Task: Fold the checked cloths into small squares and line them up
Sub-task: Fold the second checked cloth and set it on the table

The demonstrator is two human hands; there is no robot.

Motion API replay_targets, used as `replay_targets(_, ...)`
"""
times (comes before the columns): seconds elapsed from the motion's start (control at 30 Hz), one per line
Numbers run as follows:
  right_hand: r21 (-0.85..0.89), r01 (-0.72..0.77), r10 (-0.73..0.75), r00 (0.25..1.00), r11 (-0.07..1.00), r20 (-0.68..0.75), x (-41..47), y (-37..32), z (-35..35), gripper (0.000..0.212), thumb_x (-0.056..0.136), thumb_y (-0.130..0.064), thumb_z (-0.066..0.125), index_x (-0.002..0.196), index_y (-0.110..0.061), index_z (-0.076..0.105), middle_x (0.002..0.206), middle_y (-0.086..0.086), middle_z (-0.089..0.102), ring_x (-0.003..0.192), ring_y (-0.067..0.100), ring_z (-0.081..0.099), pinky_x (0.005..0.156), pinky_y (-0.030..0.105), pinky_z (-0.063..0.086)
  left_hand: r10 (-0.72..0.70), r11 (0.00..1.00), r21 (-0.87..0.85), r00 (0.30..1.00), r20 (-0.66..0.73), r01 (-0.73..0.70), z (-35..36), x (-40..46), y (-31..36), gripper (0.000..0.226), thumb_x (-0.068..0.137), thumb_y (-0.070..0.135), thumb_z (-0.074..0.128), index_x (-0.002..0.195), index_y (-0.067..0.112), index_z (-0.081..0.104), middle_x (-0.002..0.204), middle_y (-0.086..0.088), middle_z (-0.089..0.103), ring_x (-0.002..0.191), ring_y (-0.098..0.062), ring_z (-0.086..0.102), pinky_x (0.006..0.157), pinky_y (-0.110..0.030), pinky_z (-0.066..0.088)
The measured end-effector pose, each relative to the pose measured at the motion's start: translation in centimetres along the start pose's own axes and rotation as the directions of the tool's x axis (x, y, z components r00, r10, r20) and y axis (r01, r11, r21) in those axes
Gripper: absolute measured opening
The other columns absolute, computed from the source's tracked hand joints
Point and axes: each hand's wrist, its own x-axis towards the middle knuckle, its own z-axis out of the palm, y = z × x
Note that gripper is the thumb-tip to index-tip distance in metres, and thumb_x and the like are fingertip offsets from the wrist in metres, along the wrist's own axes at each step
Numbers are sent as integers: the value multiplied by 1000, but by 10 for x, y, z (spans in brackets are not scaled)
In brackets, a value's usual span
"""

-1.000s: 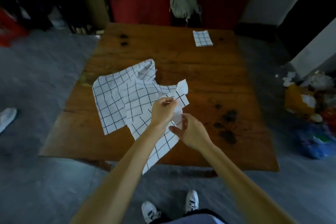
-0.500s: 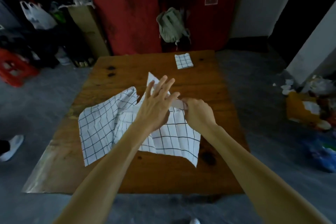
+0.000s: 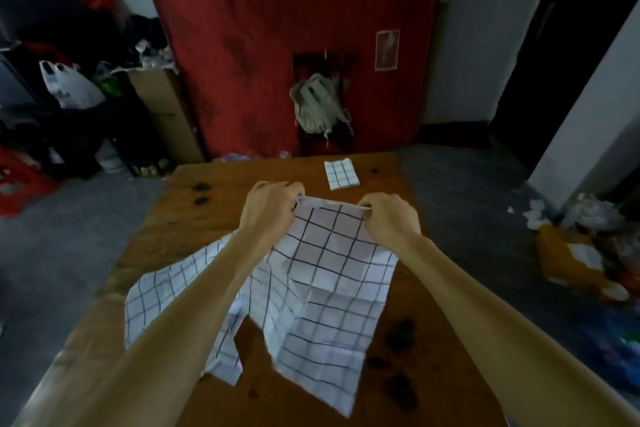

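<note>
A white cloth with black checks [image 3: 325, 291] hangs spread between my two hands above the wooden table [image 3: 221, 215]. My left hand [image 3: 270, 206] pinches its upper left corner and my right hand [image 3: 389, 217] pinches its upper right corner. The cloth's lower part drapes down onto the table. A second checked cloth [image 3: 162, 295] lies loose on the table under my left forearm, partly hidden. One folded checked square [image 3: 341, 174] rests at the far edge of the table, to the right of centre.
Dark stains mark the table near its right front [image 3: 400, 336] and far left [image 3: 201, 188]. A grey-green backpack [image 3: 318, 104] hangs on a chair behind the table. Boxes and bags crowd the floor at left, litter at right [image 3: 581, 253].
My hands have moved apart to the cloth's two top corners and lifted it, so it now hangs spread open. The camera has tilted up, showing more of the room.
</note>
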Motion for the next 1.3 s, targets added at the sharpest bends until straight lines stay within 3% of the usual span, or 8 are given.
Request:
replay_targets(0.1,-68,22,-25,999,997,-48,34,-10,-23,17,92,-14,57,104,-22,67,92,-1,68,79,16,62,69,31,52,-19,999,-37,998,-61,16,-10,27,-17,25,70,-5,59,85,15,65,72,-3,64,63,-25,56,61,-27,31)
replay_targets(0.3,-95,71,-90,973,993,-215,73,-29,-60,21,91,-14,51,100,-21,69,95,4,67,85,27,62,67,31,41,-11,997,-76,974,-225,-6,-33,71,-40,19,75,-2,56,85,13,62,76,-5,63,64,-28,56,56,-30,34)
replay_targets(0.43,-86,141,-165,894,986,-416,71,-32,-68,20,90,-13,57,104,-20,69,96,-2,66,84,20,61,70,33,46,50,995,-60,924,-378,-78,-46,77,-39,18,72,-5,60,82,10,62,73,-4,63,61,-25,54,56,-31,36)
replay_targets(0.57,-50,192,-193,865,980,-464,50,-24,-59,21,88,-10,62,107,-16,68,98,-1,65,87,17,59,78,32,46,64,993,-68,921,-385,-97,-40,61,-30,17,74,-2,66,84,10,60,75,-3,64,64,-23,55,62,-28,35)
replay_targets(0.8,-17,221,-211,906,975,-367,3,2,-28,27,86,-12,64,113,-15,65,107,1,65,98,16,57,83,24,37,71,988,-120,982,-174,-92,-16,0,-17,15,75,5,62,88,12,59,79,-3,63,70,-25,56,63,-33,39)
replay_targets(0.93,19,219,-208,947,975,-244,-31,24,0,27,88,-12,63,114,-18,64,110,0,65,102,15,57,92,28,41,30,996,-90,1000,-3,-30,2,-45,-5,26,75,-5,56,94,13,62,87,-5,65,77,-30,58,62,-30,29)
replay_targets(1.1,34,158,-154,984,987,-87,-74,46,38,21,91,-17,61,110,-24,66,105,-5,66,94,13,59,92,31,49,-43,994,-88,974,223,64,23,-93,14,26,78,-4,54,96,13,60,93,-4,64,85,-28,58,65,-30,30)
replay_targets(1.3,20,83,-84,993,996,80,-122,53,63,24,91,-16,57,112,-23,67,106,-6,67,91,11,61,84,28,52,-87,987,-98,928,361,130,45,-147,22,24,84,-1,55,100,16,61,100,-1,63,84,-19,55,68,-26,35)
